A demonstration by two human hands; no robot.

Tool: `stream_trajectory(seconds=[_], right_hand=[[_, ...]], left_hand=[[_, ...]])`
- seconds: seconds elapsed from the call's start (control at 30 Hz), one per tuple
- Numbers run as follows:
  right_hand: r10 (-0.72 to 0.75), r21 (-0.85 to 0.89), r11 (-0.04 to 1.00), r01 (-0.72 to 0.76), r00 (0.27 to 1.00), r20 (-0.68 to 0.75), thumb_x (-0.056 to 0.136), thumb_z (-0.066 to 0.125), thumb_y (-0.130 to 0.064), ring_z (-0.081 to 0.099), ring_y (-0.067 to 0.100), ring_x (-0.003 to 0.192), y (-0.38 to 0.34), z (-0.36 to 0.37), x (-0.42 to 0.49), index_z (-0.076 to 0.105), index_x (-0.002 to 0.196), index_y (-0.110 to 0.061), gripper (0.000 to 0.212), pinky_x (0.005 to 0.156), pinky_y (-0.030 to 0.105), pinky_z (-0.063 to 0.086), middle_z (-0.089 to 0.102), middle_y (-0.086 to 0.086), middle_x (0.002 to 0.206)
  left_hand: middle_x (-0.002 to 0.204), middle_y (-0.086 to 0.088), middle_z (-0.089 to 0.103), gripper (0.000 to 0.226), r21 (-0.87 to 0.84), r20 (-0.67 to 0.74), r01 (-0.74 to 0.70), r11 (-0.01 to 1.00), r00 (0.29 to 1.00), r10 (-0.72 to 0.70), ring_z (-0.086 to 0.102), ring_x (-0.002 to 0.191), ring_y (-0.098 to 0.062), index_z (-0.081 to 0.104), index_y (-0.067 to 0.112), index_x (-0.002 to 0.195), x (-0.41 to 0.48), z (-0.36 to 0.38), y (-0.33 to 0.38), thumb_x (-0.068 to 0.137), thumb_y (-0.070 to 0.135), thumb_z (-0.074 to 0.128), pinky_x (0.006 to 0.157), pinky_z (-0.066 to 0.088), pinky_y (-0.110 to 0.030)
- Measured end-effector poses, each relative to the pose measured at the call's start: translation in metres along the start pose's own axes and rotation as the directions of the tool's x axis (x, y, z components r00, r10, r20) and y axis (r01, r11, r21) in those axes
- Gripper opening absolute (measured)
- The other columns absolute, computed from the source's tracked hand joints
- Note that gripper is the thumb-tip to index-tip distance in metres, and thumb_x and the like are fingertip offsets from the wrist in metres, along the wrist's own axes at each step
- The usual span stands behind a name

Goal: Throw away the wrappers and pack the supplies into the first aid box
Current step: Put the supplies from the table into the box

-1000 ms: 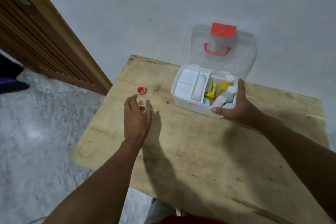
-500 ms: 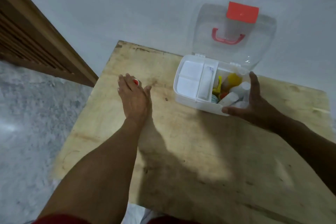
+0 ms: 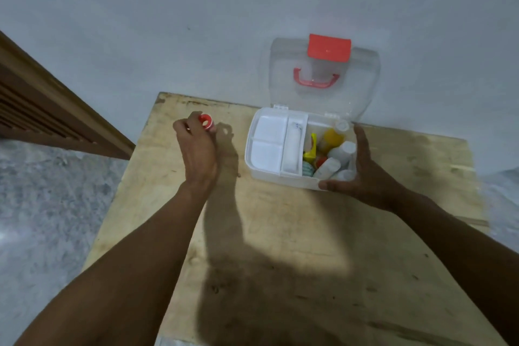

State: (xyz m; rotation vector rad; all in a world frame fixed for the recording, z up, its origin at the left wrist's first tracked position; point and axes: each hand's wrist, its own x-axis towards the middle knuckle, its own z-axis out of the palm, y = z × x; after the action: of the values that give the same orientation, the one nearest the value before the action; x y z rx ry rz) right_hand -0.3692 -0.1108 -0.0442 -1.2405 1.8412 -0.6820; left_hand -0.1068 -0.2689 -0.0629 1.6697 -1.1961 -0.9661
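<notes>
Over the counter (image 3: 309,233), left grip (image 3: 196,146), lately flat, now pinches the red roll (image 3: 206,121) for packing; right grip (image 3: 362,174), fingers straight, steadies the box (image 3: 295,180).

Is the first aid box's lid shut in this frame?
No, the clear lid stands upright and open behind the white box, leaving its contents exposed.

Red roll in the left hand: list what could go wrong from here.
The red roll sits only at the left hand's fingertips; it could slip and roll off the table. The box's right compartment is crowded with bottles, so the roll may not settle there.
</notes>
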Motion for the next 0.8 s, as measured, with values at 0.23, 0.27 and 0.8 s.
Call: stream_trajectory(seconds=[0.23,0.27,0.8], right_hand=[[0.018,0.017,1.000,-0.018,1.000,0.009,0.050,0.087,-0.060,0.032,0.012,0.141,-0.006,0.000,-0.006,-0.020,0.150,-0.039,0.147,0.117,0.043,0.034,0.024,-0.011,0.155],[0.017,0.024,1.000,-0.017,1.000,0.005,0.050,0.087,-0.059,0.033,0.010,0.141,-0.005,0.000,-0.006,-0.019,0.150,-0.038,0.148,0.117,0.042,0.033,0.024,-0.014,0.152],[-0.052,0.070,0.996,0.051,0.999,0.011,0.064,0.092,-0.029,0.038,-0.032,0.113,0.005,0.001,-0.001,-0.004,0.140,-0.051,0.125,0.085,-0.005,0.038,0.022,-0.065,0.114]], left_hand=[[0.121,-0.010,0.051,0.038,0.308,0.277,-0.560,0.769,0.826,0.491,0.058,0.091,-0.023,0.056,0.013,0.127,-0.031,0.024,0.049,0.090,0.018,0.062,0.079,0.050,-0.032],[0.119,-0.008,0.054,0.038,0.324,0.323,-0.580,0.747,0.810,0.489,0.060,0.094,-0.025,0.059,0.015,0.126,-0.033,0.028,0.052,0.089,0.021,0.064,0.081,0.051,-0.034],[0.120,-0.006,0.057,0.034,0.595,0.579,-0.585,0.551,0.787,0.211,0.062,0.099,-0.034,0.064,0.019,0.123,-0.030,0.057,0.062,0.090,0.028,0.062,0.077,0.047,-0.035]])
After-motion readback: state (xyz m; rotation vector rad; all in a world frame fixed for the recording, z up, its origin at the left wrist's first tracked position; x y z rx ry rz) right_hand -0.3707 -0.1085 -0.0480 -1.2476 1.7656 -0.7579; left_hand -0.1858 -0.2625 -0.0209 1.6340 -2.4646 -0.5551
